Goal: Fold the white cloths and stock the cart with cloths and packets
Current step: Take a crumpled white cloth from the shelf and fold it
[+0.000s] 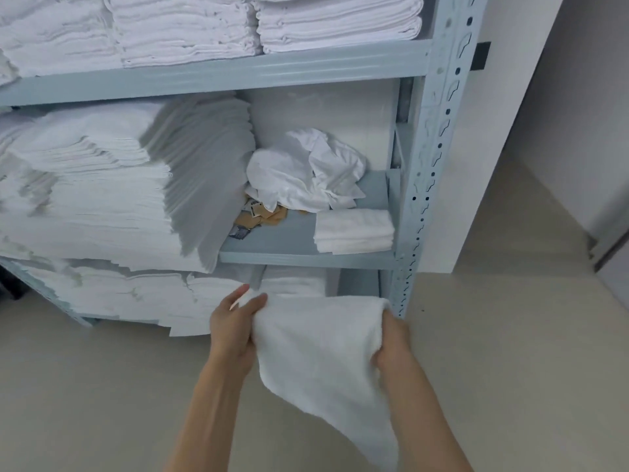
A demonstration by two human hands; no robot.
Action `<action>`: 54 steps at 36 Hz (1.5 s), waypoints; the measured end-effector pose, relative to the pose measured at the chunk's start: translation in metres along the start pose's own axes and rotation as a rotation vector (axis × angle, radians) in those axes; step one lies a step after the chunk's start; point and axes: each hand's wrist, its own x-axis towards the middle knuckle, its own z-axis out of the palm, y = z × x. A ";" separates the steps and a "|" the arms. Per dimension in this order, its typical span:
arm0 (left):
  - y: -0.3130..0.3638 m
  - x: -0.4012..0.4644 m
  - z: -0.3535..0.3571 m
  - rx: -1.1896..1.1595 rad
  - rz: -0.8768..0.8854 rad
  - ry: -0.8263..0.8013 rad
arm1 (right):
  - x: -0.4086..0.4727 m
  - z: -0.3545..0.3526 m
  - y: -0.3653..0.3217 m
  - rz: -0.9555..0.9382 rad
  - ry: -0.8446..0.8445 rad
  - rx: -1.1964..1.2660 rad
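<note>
- Left hand pinches the upper left corner of a white cloth, thumb on top and fingers curled beneath the edge.
- Right hand grips the cloth's upper right corner, its fingers wrapped in the fabric and mostly hidden by it.
- Between the two hands the cloth hangs spread out in the air, its top edge sagging a little and its lower end drooping toward the bottom of the view, above the pale floor.
- Just behind the hands stands a pale blue metal shelf rack, its perforated right post close to the right hand.
- On the middle shelf a small folded stack of cloths sits at the right front corner.
- Behind that stack lies a crumpled heap of white cloths.
- Beside the heap, to its left front, small tan and dark packets lie scattered on the shelf board.
- Tall stacks of folded white linen fill the left of the middle shelf, with more on the top shelf and the bottom one.
- A white wall rises to the right of the rack.
</note>
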 end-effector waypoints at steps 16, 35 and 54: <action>0.029 0.040 0.010 0.256 0.246 -0.211 | 0.035 -0.054 -0.037 -0.458 0.318 -0.479; 0.076 0.094 -0.029 0.058 -0.093 0.001 | 0.039 -0.072 -0.076 -0.411 0.520 -0.227; 0.052 0.091 -0.020 -0.048 -0.037 0.082 | 0.043 -0.113 -0.059 -0.155 0.528 0.240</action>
